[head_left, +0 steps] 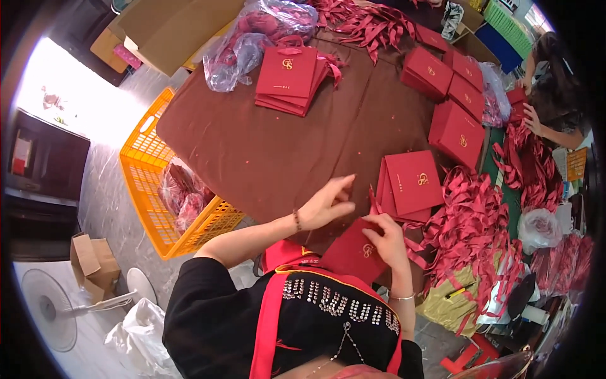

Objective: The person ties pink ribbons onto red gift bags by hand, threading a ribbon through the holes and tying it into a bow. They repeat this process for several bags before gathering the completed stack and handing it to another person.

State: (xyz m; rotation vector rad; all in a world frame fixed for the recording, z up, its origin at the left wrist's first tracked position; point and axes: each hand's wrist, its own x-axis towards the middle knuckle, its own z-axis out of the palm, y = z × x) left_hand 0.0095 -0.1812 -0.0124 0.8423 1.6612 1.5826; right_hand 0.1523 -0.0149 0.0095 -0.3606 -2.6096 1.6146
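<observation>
Close to my body, a red paper bag (355,254) with a gold mark lies tilted at the table's near edge. My right hand (386,240) grips its upper edge, where a short piece of red ribbon (374,203) sticks up by the fingers. Just left of it, my left hand (328,203) hovers over the brown cloth with its fingers apart and nothing in them. Beyond my right hand lies a small stack of red bags (413,183). A large heap of loose red ribbons (467,218) spreads to the right of that stack.
Brown cloth covers the table (252,151). Finished-looking bags with ribbon handles (287,72) lie at the far left, beside clear plastic (233,60). More bag stacks (457,132) stand at right. A yellow crate (145,196) sits left; a co-worker's hand (533,119) handles red pieces far right.
</observation>
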